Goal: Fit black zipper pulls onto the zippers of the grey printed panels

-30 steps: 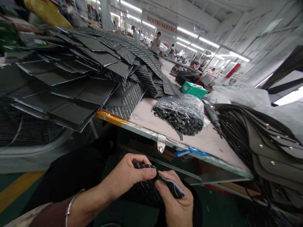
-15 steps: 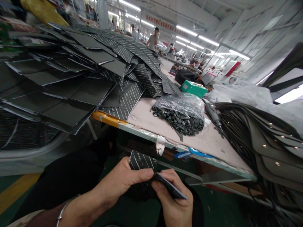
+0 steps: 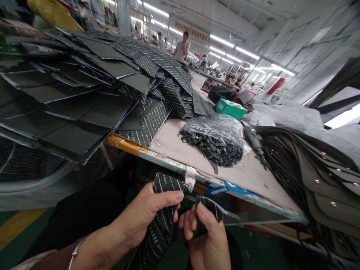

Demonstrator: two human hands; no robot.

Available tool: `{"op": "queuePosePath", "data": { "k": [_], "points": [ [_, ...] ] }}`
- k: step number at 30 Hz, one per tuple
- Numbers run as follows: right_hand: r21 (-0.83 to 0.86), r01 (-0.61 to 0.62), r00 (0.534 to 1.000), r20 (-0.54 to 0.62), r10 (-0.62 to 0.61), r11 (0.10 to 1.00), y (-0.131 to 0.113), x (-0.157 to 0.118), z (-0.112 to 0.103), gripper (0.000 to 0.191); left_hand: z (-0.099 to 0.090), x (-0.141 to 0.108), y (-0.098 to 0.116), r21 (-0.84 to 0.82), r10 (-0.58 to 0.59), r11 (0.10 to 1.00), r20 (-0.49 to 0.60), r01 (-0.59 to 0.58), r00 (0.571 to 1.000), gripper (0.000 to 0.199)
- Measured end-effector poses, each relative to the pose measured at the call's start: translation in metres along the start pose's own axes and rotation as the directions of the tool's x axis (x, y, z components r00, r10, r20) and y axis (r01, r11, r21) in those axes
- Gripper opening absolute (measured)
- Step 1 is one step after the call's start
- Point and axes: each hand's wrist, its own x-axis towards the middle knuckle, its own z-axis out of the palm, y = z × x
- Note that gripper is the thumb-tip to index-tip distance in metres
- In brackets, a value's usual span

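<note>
In front of the table edge, my left hand (image 3: 140, 212) is closed with its thumb on top of a black fabric piece (image 3: 159, 240) printed with white dashed lines and lettering. The fabric hangs below that hand. My right hand (image 3: 209, 242) pinches a black printed fabric end (image 3: 210, 205) with a pale edge, its thumb on the face. Whether both ends belong to one piece I cannot tell, as the fingers hide the part between. Both hands are close together, over my lap. On the table nearby lies a clear plastic bag (image 3: 216, 125) with many small black parts (image 3: 215, 148) spilling out.
A large heap of dark panels (image 3: 84, 107) overhangs the left of the table (image 3: 180, 144). Behind the bag stands a green box (image 3: 232, 108). A grey hand tool (image 3: 254, 140) and stacked dark flaps with metal snaps (image 3: 303, 168) lie right. A person (image 3: 181, 48) stands far back.
My right hand has turned, so the printed face of its fabric end now shows. The hands are slightly further apart, and more of the fabric shows hanging under my left hand.
</note>
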Motion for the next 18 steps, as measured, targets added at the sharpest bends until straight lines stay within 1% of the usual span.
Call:
{"op": "queuePosePath", "data": {
  "k": [2,3,6,11,14,18],
  "points": [
    [0.007,-0.006,0.998,0.065,0.005,1.0,0.001,0.005,-0.002,0.039,0.0,0.003,0.002,0.01,0.001,1.0,-0.004,-0.001,1.0,0.033],
    [0.009,-0.013,0.997,0.077,0.012,1.0,0.002,0.006,-0.002,0.039,0.0,0.004,0.003,0.013,-0.005,1.0,-0.02,0.005,1.0,0.032],
    [0.026,-0.021,0.999,0.035,0.02,0.999,0.002,0.009,0.002,0.039,-0.002,0.008,0.004,0.024,-0.037,0.999,-0.056,0.039,0.998,0.029],
    [0.043,-0.036,0.998,-0.044,0.038,0.998,-0.002,0.011,0.008,0.04,-0.004,0.011,0.002,0.047,-0.07,0.996,-0.015,0.071,0.997,0.03],
    [0.055,-0.061,0.997,-0.051,0.063,0.997,-0.003,0.013,0.007,0.04,-0.004,0.012,0.002,0.052,-0.071,0.996,-0.014,0.072,0.997,0.031],
    [0.045,-0.092,0.995,-0.042,0.094,0.995,-0.002,0.014,0.004,0.04,-0.003,0.013,0.002,0.043,-0.067,0.997,0.033,0.065,0.997,0.033]
  ]
}}
